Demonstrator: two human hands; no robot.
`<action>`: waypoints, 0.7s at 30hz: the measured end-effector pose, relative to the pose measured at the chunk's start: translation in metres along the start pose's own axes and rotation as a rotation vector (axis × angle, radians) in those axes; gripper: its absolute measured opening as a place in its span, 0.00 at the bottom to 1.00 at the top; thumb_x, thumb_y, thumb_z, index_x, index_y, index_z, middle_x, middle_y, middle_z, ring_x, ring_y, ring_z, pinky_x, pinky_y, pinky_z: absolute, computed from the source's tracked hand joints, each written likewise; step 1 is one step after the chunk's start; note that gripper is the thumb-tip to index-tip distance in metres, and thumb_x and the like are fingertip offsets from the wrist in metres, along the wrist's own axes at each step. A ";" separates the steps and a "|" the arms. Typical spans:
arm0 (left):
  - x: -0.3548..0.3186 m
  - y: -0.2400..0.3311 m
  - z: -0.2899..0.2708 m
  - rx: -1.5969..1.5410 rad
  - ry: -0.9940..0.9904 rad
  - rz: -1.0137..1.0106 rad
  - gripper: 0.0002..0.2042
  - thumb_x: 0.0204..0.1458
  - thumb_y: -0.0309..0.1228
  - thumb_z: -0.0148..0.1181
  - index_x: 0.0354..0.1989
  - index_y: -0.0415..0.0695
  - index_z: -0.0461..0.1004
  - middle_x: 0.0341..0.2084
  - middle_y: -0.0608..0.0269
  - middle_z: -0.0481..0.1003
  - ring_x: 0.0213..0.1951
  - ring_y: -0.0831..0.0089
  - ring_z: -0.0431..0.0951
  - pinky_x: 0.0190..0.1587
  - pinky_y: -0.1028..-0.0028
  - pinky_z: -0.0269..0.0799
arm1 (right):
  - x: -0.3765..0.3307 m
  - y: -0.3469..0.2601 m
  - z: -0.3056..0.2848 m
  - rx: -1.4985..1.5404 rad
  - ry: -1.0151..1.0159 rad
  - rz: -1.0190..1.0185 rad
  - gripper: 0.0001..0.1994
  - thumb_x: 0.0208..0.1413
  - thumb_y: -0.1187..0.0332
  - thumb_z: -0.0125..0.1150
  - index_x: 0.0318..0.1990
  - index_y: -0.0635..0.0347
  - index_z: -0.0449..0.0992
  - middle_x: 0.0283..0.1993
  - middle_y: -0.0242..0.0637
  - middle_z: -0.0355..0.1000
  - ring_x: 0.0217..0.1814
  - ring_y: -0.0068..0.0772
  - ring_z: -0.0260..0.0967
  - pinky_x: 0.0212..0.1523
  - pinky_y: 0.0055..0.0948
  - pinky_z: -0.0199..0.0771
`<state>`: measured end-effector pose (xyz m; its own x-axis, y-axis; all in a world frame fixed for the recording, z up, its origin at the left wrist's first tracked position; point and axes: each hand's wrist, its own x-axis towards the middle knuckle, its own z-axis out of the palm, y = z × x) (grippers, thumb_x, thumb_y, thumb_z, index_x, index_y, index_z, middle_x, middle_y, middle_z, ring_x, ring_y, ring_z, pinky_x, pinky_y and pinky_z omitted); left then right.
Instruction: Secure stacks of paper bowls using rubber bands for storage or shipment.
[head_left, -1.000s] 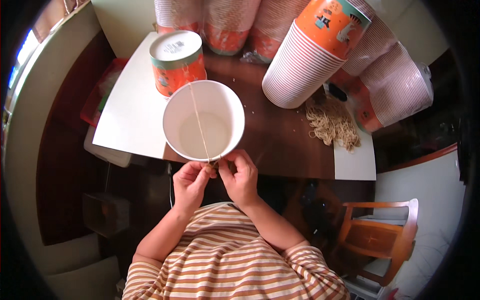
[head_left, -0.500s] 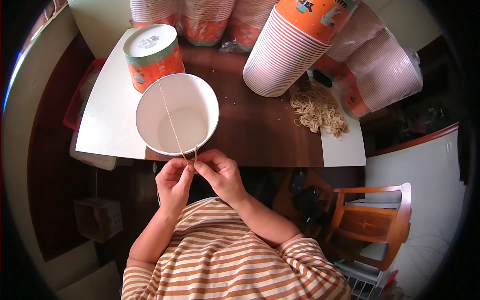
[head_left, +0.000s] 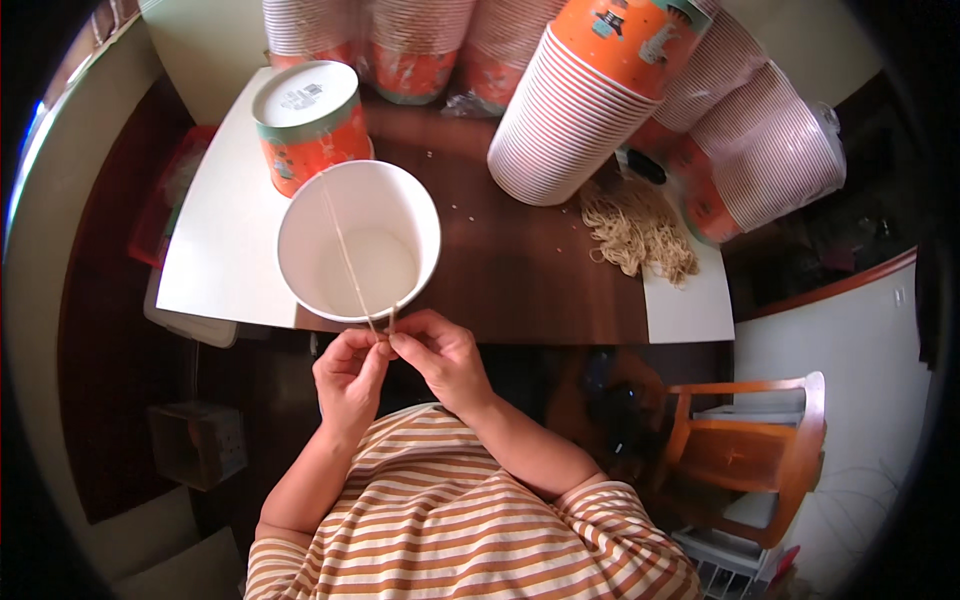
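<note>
A white-lined paper bucket (head_left: 398, 212) stands at the table's near edge with its open mouth toward me. A thin beige string (head_left: 345, 255) runs across that mouth from the far rim to the near rim. Just at the near rim, my left hand (head_left: 346, 378) pinches the string between thumb and fingertips. Right beside it, fingertips nearly touching, my right hand (head_left: 446, 358) pinches a short upright length of the same beige string. Whether a knot lies between the fingers is hidden.
Behind the bucket an orange and green bucket (head_left: 318, 150) sits upside down. A tall nested stack of buckets (head_left: 570, 120) leans at centre right, near a heap of beige strings (head_left: 640, 232). Plastic-wrapped stacks (head_left: 408, 60) line the back. A wooden chair (head_left: 735, 455) stands at right.
The whole scene sits slightly lower in the picture. Both hands keep their pinch at the near rim, with only a small shift of the fingers and string.
</note>
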<state>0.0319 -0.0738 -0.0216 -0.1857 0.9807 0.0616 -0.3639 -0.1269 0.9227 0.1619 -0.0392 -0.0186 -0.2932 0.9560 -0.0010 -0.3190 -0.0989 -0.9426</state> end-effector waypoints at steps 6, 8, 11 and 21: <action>0.000 -0.006 -0.003 0.005 -0.026 -0.012 0.04 0.57 0.22 0.55 0.36 0.34 0.73 0.30 0.62 0.77 0.33 0.80 0.75 0.39 0.80 0.72 | -0.003 -0.008 0.000 -0.007 0.074 0.042 0.06 0.56 0.70 0.58 0.38 0.62 0.77 0.31 0.27 0.73 0.30 0.13 0.62 0.32 0.16 0.63; -0.001 -0.004 -0.002 0.013 -0.018 -0.009 0.04 0.57 0.22 0.55 0.36 0.33 0.73 0.30 0.62 0.77 0.33 0.79 0.75 0.39 0.80 0.72 | -0.004 -0.008 0.000 -0.024 0.071 0.043 0.06 0.56 0.70 0.58 0.37 0.62 0.77 0.30 0.27 0.73 0.29 0.13 0.61 0.31 0.16 0.62; -0.002 -0.005 -0.004 0.017 -0.005 0.000 0.04 0.57 0.23 0.55 0.36 0.33 0.73 0.30 0.63 0.76 0.33 0.80 0.75 0.38 0.81 0.72 | -0.004 -0.010 0.001 -0.048 0.046 0.047 0.06 0.56 0.70 0.58 0.38 0.63 0.77 0.31 0.27 0.73 0.31 0.13 0.63 0.33 0.16 0.64; -0.002 -0.004 -0.006 0.092 0.008 -0.031 0.04 0.55 0.24 0.56 0.31 0.36 0.72 0.24 0.66 0.74 0.28 0.84 0.72 0.31 0.82 0.68 | -0.004 -0.005 0.010 0.092 0.014 0.053 0.04 0.58 0.74 0.57 0.38 0.64 0.74 0.34 0.31 0.74 0.36 0.17 0.68 0.42 0.20 0.70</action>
<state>0.0281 -0.0764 -0.0282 -0.1834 0.9826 0.0295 -0.2847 -0.0818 0.9551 0.1557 -0.0457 -0.0106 -0.2996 0.9525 -0.0551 -0.3846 -0.1735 -0.9067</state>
